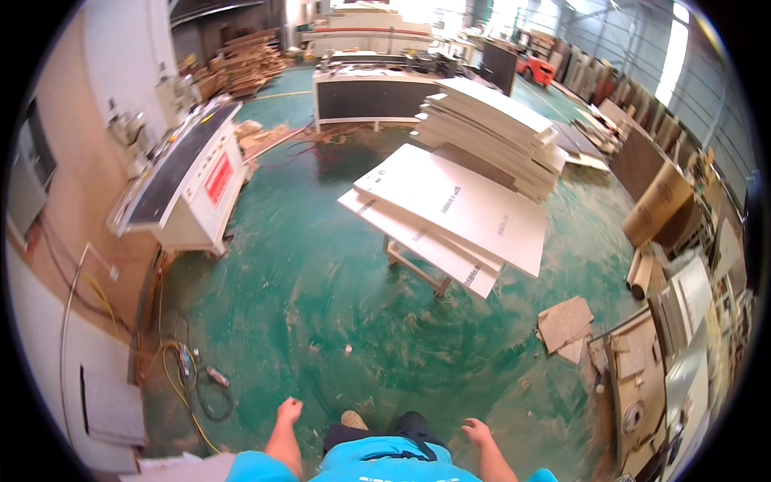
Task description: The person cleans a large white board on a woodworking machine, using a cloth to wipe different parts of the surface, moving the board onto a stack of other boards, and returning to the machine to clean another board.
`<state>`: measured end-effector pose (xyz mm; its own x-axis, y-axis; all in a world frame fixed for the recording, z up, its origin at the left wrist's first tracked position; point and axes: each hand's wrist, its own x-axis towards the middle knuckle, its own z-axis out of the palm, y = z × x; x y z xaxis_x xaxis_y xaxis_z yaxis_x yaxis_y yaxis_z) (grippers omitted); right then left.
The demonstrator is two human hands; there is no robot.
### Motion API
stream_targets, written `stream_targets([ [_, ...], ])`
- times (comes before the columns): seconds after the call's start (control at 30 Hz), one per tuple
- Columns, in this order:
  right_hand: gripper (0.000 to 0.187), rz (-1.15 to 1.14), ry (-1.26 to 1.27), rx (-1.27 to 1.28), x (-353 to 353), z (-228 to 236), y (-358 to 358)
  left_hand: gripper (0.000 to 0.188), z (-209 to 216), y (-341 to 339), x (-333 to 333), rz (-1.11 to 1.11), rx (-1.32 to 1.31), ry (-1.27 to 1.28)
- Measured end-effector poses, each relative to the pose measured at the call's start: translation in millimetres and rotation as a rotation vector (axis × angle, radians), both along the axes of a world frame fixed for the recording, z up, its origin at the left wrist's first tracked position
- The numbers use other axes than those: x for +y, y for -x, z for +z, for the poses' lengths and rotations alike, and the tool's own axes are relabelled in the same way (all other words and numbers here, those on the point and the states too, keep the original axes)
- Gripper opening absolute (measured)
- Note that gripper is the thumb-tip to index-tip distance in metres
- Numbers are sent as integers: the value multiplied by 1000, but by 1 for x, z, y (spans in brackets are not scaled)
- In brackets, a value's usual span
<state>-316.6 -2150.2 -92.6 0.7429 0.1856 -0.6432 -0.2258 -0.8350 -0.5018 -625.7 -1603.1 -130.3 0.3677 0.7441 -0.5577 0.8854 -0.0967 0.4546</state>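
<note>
Low in the view, my left hand (290,410) hangs over the green floor with its fingers curled in; nothing shows in it. My right hand (477,431) hangs at my other side, loosely curled, and no object is visible in it either. Neither hand touches anything. Ahead of me, a few large white boards (462,209) lie fanned out, their near corners jutting past a low stand (416,267). Directly behind them rises a tall stack of pale boards (490,132).
A dark-topped machine bench (181,173) stands at the left. Hoses and cables (186,377) lie on the floor near my left side. Brown sheet scraps (564,325) rest at the right, beside leaning panels (691,297). A long machine (373,96) spans the back.
</note>
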Motion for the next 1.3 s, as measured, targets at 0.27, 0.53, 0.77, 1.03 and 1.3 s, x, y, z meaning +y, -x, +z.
stream_targets([
  [0.27,45,-427,-125,-45,46,-44,-120,36,78,-365,111,-254,-382,-12],
  [0.53,42,-541,98,-880,90,-5,-419,31,80,-487,161,-174,-440,296],
  [0.77,45,-521,342,-773,75,34,-623,23,128,-617,303,6,-605,130],
  [1.03,52,-928,343,-616,124,30,-628,45,128,-847,439,-370,-453,-360],
  [1.3,49,-1011,495,-602,227,30,-533,60,106,-986,488,-380,-125,-414],
])
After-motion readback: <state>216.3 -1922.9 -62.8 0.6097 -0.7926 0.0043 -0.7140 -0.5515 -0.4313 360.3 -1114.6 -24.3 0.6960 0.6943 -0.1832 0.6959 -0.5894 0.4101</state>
